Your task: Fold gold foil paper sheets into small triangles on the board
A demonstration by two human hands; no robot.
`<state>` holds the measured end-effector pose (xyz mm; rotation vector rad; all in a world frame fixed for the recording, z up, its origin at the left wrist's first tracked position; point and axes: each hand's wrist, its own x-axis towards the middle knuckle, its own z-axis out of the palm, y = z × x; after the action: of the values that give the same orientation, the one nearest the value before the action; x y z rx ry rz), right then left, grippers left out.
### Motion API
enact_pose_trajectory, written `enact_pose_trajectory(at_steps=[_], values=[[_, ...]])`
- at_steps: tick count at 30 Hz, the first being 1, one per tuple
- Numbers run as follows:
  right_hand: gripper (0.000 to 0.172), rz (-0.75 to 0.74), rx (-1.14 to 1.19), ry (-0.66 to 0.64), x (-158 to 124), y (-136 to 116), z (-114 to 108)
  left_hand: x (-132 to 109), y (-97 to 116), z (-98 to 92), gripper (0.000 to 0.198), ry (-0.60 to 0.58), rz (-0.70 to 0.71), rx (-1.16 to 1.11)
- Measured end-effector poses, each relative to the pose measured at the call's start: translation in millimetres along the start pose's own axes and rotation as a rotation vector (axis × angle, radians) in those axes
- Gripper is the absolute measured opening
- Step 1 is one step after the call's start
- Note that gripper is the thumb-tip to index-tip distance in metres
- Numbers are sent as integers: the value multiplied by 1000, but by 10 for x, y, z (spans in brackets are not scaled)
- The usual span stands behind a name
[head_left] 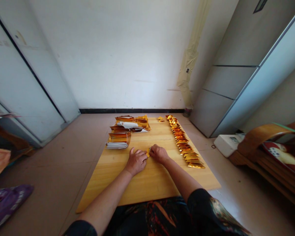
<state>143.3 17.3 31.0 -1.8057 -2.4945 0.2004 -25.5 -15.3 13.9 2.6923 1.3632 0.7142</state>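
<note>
Sleeve (199, 204), gold foil (148, 152), wooden tabletop (149, 185), wall (127, 65)

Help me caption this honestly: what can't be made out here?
Small gold piece, head view: mostly covered by the left hand and right hand, so its full shape is hidden.
Marking on the white box, head view: too small to read.
Purple item, head view: cut off by the left edge.
</note>
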Motion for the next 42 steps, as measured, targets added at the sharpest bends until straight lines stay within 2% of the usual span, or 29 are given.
enact_pose_trajectory(at_steps=[10,21,30,42], values=[[24,-5,34,63,-15,15,63,0,-15,29,15,9,10,4],[19,23,60,38,26,20,64,6,0,15,17,-5,-1,-1],[18,37,87,34,32,13,57,-16,-15,29,35,-14,13,17],[19,103,156,22,95,81,56,-9,3,62,31,3,-1,17]])
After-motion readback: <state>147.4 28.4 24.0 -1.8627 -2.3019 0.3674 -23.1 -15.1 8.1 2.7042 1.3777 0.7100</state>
